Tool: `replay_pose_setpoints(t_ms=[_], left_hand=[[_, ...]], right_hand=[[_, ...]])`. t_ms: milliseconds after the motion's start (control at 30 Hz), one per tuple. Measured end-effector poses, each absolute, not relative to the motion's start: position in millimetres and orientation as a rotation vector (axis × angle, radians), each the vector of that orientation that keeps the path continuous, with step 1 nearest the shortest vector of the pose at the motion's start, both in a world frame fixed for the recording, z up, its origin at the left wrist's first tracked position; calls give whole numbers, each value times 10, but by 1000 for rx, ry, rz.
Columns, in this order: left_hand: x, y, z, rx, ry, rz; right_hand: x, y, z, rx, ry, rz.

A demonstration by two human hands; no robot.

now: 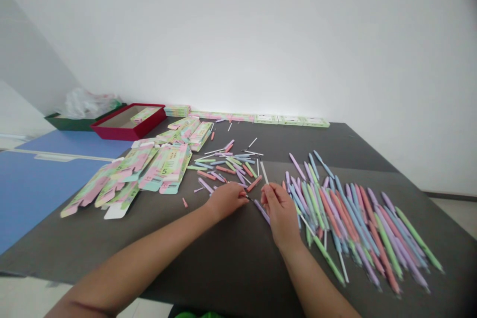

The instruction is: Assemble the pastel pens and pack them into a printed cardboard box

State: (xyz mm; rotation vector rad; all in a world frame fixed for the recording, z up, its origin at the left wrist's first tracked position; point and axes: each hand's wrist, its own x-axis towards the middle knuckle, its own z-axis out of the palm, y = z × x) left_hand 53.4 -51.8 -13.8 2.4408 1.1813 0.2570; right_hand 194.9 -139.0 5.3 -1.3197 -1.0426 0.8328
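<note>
left hand [223, 201] pinching small pen piece [244, 195] | right hand [281, 213] gripping thin white stick [264, 171] | both over dark table [238, 268] | loose pen pieces [227, 169] ahead, flat cartons [164, 169] left, pastel pens [354, 218] right

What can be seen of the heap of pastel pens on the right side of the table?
The heap of pastel pens is dozens of slim, plastic-looking barrels in purple, blue, green and coral, with tapered ends. They lie loosely overlapped on the dark table, mostly running from upper left to lower right, with a few white sticks among them. The person's right hand is at the heap's left edge.
</note>
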Motion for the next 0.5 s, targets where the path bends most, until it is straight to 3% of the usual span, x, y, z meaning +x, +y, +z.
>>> replay_pose_setpoints(t_ms=[267, 500], left_hand=[[634, -583, -180, 2491, 1158, 269], [293, -512, 404, 2104, 1183, 649]], right_hand=[[1960, -1371, 36, -1337, -1062, 803], [1955, -1409, 103, -1439, -1327, 742]])
